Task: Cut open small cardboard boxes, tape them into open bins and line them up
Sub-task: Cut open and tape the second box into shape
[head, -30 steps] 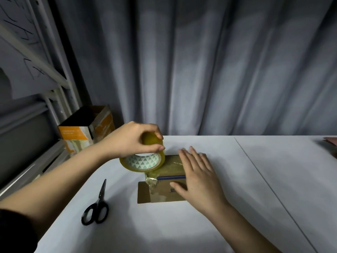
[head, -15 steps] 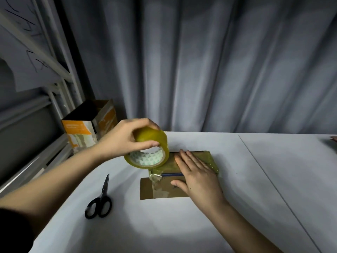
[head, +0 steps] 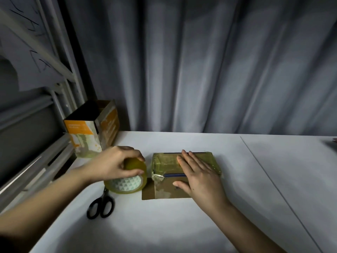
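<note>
Fingers point(head: 184, 157) of our right hand point(head: 198, 178) lie straight and flat on the box point(head: 164, 161), pinning it to the counter point(head: 255, 179) and, we judge, smoothing its tape. Our left hand point(head: 113, 163) curls round the roll point(head: 127, 181), just left of the box, keeping it ready. Scissors point(head: 101, 205) wait nearby; a finished bin point(head: 91, 132) stands back left.

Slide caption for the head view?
Left hand grips tape roll; right hand presses the taped cardboard box flat.
</note>
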